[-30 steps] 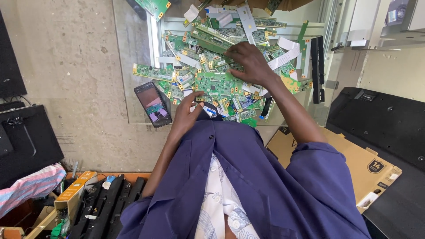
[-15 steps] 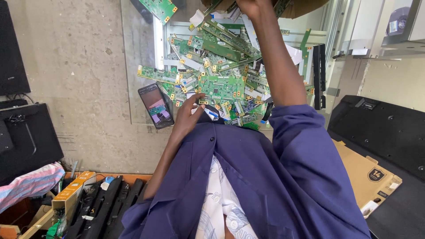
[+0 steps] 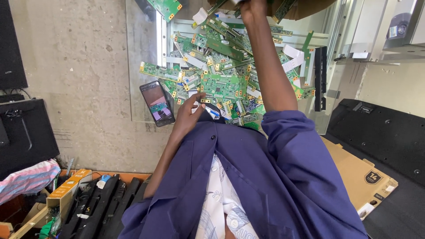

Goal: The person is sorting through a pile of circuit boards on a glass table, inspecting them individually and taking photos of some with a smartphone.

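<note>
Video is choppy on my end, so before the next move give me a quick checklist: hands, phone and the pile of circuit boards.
1. Left hand placed: ok, fingers spread and resting on the near edge of the pile of circuit boards.
2. Right hand grip: cannot tell, it is cut off by the top edge of the picture.
3. Phone safe: ok, it lies flat beside the pile with its screen lit, apart from the left hand.
4. Pile tidy: not ok, the boards overlap loosely at all angles.
5. White ribbon cables free: cannot tell, several run between the boards.
</note>
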